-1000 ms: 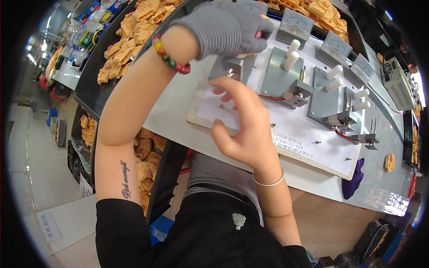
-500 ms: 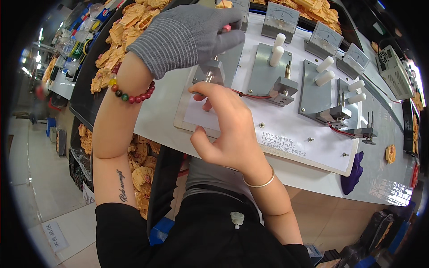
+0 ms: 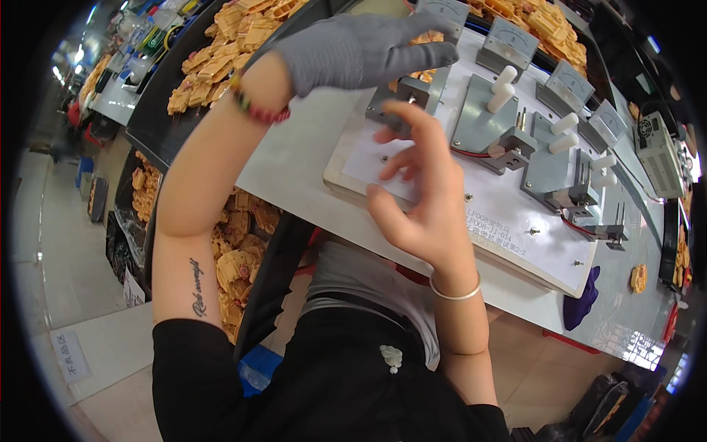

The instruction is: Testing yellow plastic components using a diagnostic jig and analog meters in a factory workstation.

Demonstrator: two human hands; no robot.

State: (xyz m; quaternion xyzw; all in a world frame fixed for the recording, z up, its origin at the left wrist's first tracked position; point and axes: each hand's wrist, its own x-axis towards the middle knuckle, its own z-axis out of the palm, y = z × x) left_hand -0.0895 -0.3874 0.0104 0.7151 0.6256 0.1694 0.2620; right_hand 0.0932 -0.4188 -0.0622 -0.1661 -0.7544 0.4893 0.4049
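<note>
My left hand (image 3: pixel 361 53), in a grey knit glove, reaches over the leftmost metal fixture. Its thumb and fingers lie around a tan plastic part (image 3: pixel 430 37), which they partly hide. Below the glove, a grey clamp block (image 3: pixel 412 90) stands at that fixture's near end. My right hand (image 3: pixel 427 195) is bare and hovers just in front of this block, fingers curved and apart, nothing between them. Both hands are above a white test board (image 3: pixel 412 188). Farther right on it are grey fixture plates (image 3: pixel 475 121) with white pegs (image 3: pixel 502 98) and metal pins.
Analog meters (image 3: pixel 507 46) line the board's far side. Tan parts fill a black bin (image 3: pixel 158 132) at the left, with more piled beyond the meters. A purple cloth (image 3: pixel 582 300) hangs at the table edge, near a single tan part (image 3: pixel 638 278). A beige instrument box (image 3: pixel 659 151) stands far right.
The view has shifted, so the board sits farther right. My left hand has lowered the tan part toward the leftmost fixture. My right hand has drawn back slightly from the clamp block, fingers spreading.
</note>
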